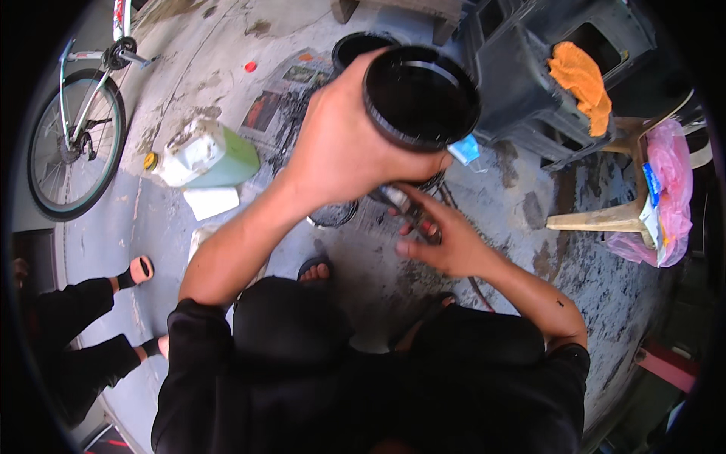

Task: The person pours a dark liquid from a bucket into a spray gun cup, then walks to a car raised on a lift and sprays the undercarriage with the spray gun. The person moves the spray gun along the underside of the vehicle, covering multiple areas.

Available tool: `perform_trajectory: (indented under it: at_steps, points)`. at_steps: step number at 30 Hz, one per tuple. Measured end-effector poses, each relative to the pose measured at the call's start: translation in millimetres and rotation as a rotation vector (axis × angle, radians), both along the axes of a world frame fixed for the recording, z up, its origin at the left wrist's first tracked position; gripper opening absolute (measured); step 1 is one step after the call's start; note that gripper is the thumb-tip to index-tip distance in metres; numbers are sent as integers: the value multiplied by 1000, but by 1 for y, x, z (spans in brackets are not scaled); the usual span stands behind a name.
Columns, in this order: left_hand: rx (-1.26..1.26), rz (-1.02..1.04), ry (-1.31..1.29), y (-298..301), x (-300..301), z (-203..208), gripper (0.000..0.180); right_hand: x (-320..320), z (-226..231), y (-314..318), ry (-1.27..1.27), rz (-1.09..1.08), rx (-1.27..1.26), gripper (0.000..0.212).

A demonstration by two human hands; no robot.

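Note:
My left hand (340,144) is wrapped round a round black tub (422,97), raised toward me with its dark, glossy inside showing. Just below it, my right hand (446,238) is closed round a dark, worn metal tool (401,200) with a red spot. My left hand and the tub hide the tool's far end, so I cannot tell its kind. A second black tub (363,47) stands on the floor behind the left hand. Beneath the left wrist a round, dark-smeared container (333,215) shows in part.
Stained newspaper (265,113) covers some floor. A jug of green liquid (219,155) stands left, before a bicycle (76,144). At right are a grey plastic crate (522,83) with an orange cloth (581,85), and a stool (597,219) with a pink bag (669,181). Another person's legs (83,303) show left.

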State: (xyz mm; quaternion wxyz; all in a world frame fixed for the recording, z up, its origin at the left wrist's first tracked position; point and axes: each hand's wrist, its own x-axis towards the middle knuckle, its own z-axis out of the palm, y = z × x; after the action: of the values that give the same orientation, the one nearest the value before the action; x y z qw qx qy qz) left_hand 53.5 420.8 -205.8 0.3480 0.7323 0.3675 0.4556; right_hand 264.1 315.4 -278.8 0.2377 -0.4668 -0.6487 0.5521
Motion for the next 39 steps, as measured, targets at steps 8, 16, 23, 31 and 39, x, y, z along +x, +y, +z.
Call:
perform_trajectory:
  at_steps: [8, 16, 23, 31, 39]
  points:
    - [58, 50, 51, 10, 2, 9, 83, -13, 5, 9, 80, -87, -59, 63]
    - [-17, -23, 70, 5, 4, 5, 105, -20, 4, 13, -39, -153, -34, 61]
    - [-143, -151, 346, 42, -71, -21, 138, -19, 3, 11, -118, -160, -38, 60]
    - [-579, -212, 1466, 96, -121, -201, 121, -17, 2, 10, -151, -157, 4, 58]
    - [-493, -195, 1559, 88, -137, -308, 105, -16, 9, 4, -130, -195, 14, 56]
